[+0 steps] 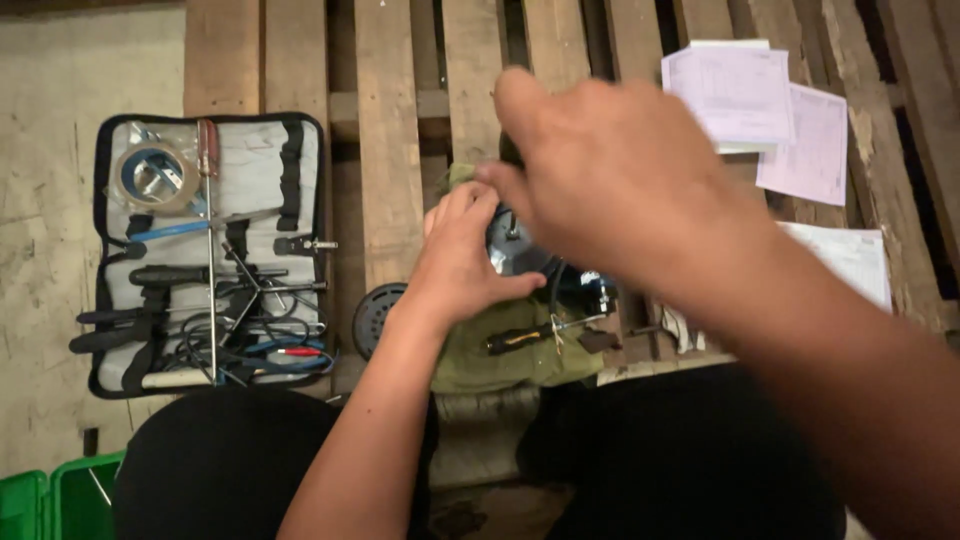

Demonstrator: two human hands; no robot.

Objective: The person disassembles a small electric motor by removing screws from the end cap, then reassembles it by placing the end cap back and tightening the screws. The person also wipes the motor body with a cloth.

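**Two hands on a small round metal part over an olive cloth**

A small round shiny metal part (512,245) sits at the middle of the wooden slat pallet (388,150), on a crumpled olive-green cloth (500,355). The left hand (462,262) curls round its near side, fingers cupped against it. The right hand (610,170) hovers above, blurred, fingertips pinched together over its top edge; what they pinch I cannot tell. Black cables and a black-handled screwdriver (520,338) lie on the cloth just beside the part. A dark round ribbed disc (372,318) rests at the cloth's left edge. Further left, on the scuffed concrete floor, an open grey fabric tool roll with black trim (300,150) holds a tape roll, screwdrivers and wires. Pale pink printed paper sheets (760,110) lie at the pallet's upper right. Green plastic crates (50,500) sit at the lower left corner.
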